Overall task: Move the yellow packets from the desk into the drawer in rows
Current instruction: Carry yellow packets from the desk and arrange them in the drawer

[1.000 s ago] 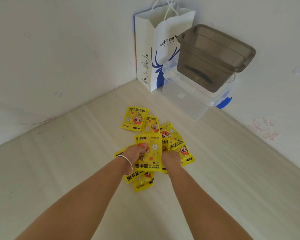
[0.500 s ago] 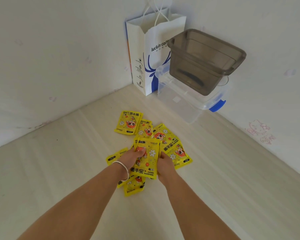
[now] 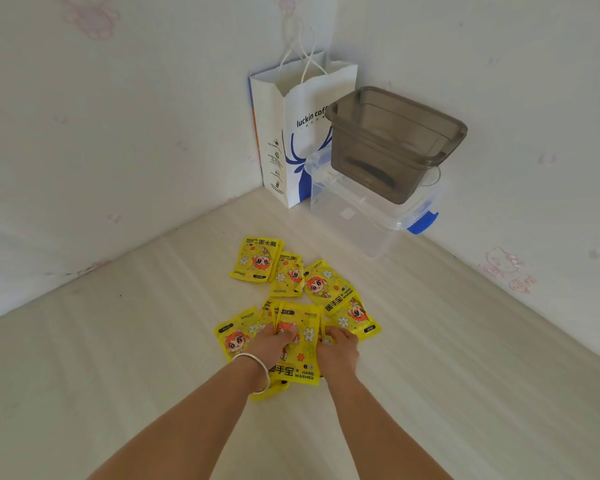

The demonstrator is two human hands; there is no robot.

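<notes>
Several yellow hand-warmer packets lie scattered on the pale wooden desk (image 3: 118,341). My left hand (image 3: 269,342), with a silver bangle on its wrist, grips a stack of yellow packets (image 3: 303,344) held upright. My right hand (image 3: 338,351) holds the stack's right edge. Loose packets lie beyond: one at the far left (image 3: 255,259), one in the middle (image 3: 286,275), two overlapping at the right (image 3: 340,299). Another packet (image 3: 232,336) lies to the left of my left hand. No drawer is in view.
In the desk's far corner stands a white and blue paper bag (image 3: 291,133). Beside it a clear plastic box with a blue latch (image 3: 361,209) carries a smoky grey tub (image 3: 395,140). Walls close the desk on the left and right.
My head has tilted up, so the pile sits lower in view. Both hands stay on the packet stack, drawn slightly nearer to me.
</notes>
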